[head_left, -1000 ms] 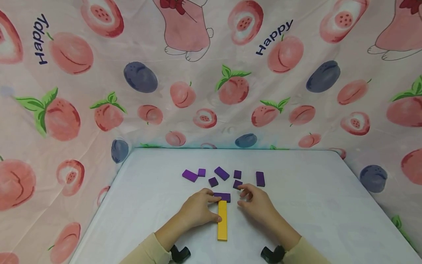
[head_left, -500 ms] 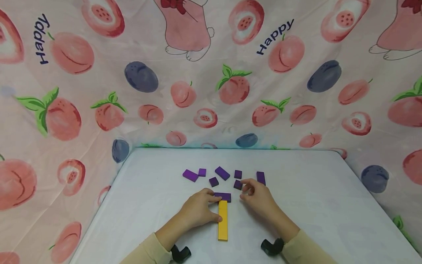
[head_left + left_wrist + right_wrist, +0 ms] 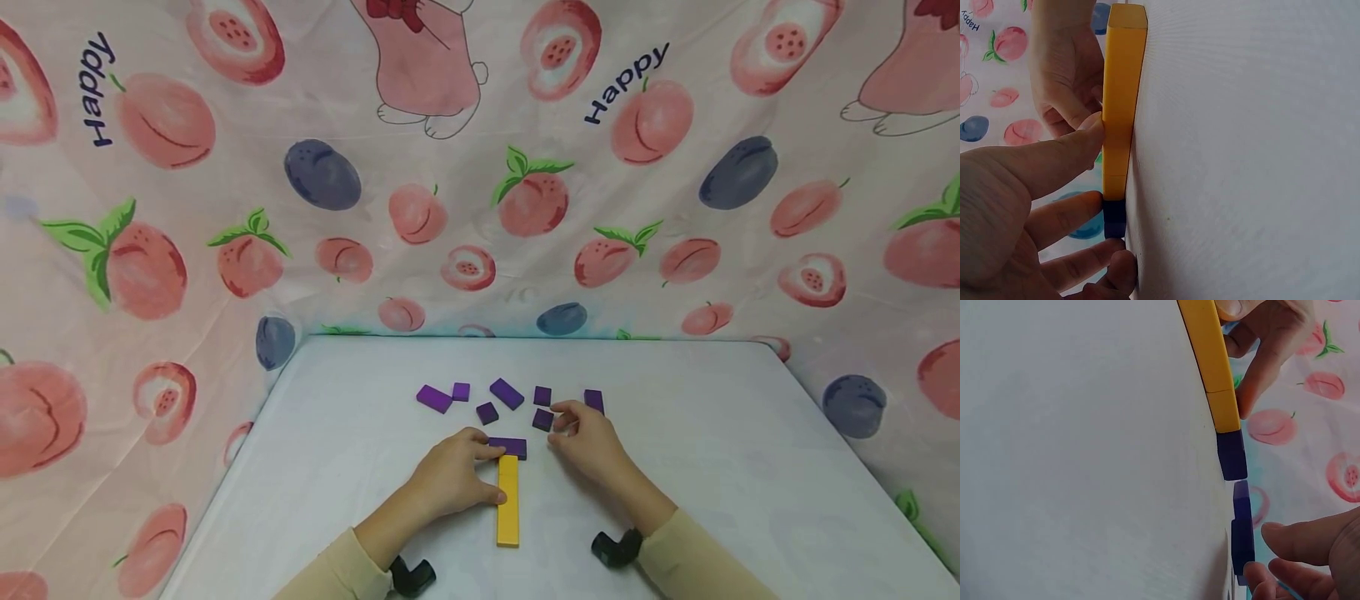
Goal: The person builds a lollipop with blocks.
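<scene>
In the head view my left hand (image 3: 446,477) rests at a yellow bar (image 3: 507,517) and the purple rectangular block (image 3: 517,448) lying crosswise at its far end. Its thumb touches the yellow bar's left side, while the index finger reaches the purple block; both contacts show in the left wrist view. A thin seam crosses the yellow bar in the right wrist view. My right hand (image 3: 592,442) hovers beside a small purple cube (image 3: 543,419), thumb and index apart. Whether the index fingertip touches that cube I cannot tell.
Several loose purple pieces lie farther back, among them an oblong block (image 3: 507,393), a cube (image 3: 487,412) and another block (image 3: 434,398). One more block (image 3: 593,401) is partly behind my right hand. A peach-print cloth (image 3: 495,317) hangs behind the white table (image 3: 360,375).
My right hand has shifted slightly away from me and a little right, now covering part of the rightmost purple block. My left hand and the pieces stay as they were.
</scene>
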A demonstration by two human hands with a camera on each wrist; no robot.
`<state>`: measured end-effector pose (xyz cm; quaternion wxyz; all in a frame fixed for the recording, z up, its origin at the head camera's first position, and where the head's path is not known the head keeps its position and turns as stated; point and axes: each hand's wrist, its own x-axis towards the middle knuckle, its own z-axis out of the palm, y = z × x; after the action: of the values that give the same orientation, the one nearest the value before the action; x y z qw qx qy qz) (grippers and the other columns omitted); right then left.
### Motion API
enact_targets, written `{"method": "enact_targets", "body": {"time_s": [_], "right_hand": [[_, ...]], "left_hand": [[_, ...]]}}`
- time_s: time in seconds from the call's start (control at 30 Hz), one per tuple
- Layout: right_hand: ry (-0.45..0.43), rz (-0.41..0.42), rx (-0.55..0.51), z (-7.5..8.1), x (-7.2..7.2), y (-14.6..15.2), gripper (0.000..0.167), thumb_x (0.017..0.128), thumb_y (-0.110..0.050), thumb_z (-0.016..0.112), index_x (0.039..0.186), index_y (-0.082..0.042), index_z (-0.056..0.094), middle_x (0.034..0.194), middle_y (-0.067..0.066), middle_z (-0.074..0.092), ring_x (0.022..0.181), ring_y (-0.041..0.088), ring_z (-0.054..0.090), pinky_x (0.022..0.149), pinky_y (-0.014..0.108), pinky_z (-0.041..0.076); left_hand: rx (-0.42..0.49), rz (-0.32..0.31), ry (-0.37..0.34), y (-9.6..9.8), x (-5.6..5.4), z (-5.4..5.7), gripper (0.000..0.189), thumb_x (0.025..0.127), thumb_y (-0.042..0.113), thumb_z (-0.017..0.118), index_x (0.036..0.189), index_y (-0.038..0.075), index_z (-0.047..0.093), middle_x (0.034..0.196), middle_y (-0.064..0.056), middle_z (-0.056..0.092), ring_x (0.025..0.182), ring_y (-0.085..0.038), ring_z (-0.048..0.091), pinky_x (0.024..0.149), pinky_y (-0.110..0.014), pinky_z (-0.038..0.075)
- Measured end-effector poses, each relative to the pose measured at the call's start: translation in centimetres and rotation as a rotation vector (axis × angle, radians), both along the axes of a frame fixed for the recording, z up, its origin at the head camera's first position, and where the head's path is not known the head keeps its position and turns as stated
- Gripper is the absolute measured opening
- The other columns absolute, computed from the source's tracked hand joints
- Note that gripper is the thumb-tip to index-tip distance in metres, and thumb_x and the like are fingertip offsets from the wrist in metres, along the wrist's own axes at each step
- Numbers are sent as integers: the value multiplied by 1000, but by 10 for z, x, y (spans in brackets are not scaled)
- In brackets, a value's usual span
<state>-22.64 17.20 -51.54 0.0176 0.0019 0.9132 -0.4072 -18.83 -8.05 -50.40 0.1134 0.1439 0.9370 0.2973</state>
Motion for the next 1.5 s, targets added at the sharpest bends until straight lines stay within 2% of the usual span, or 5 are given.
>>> {"method": "enact_targets", "body": {"time_s": [0.53, 0.83, 1.07, 1.5], "right_hand": [[-70, -10, -10, -1, -13, 0, 45, 91, -8, 83, 134, -9, 70, 101, 5, 70, 87, 21, 60, 84, 31, 59], [-39, -5, 23, -2, -17, -2, 42, 89, -10, 85, 129, -6, 73, 93, 4, 67, 86, 20, 59, 83, 31, 59], [-14, 2, 55, -5, -19, -4, 37, 90, -8, 84, 125, -6, 74, 89, 4, 64, 83, 19, 57, 80, 30, 55], [10, 25, 55, -6, -18, -4, 30, 92, -6, 81, 121, -6, 75, 89, 3, 66, 82, 18, 57, 80, 33, 53]], "left_hand": [[-14, -6, 7, 0, 0, 1, 68, 75, 48, 97, 137, 31, 76, 145, -3, 67, 132, -33, 64, 111, -56, 53], [-11, -12, 9, 0, 0, 2, 69, 74, 48, 98, 136, 30, 76, 144, -5, 67, 132, -33, 64, 110, -57, 53], [-11, -10, 9, 1, -1, 1, 68, 74, 48, 98, 136, 30, 76, 145, -5, 67, 133, -34, 64, 111, -56, 52], [-15, -12, 23, 0, 0, 1, 69, 74, 48, 98, 137, 29, 75, 145, -5, 66, 133, -34, 64, 111, -57, 52]]}}
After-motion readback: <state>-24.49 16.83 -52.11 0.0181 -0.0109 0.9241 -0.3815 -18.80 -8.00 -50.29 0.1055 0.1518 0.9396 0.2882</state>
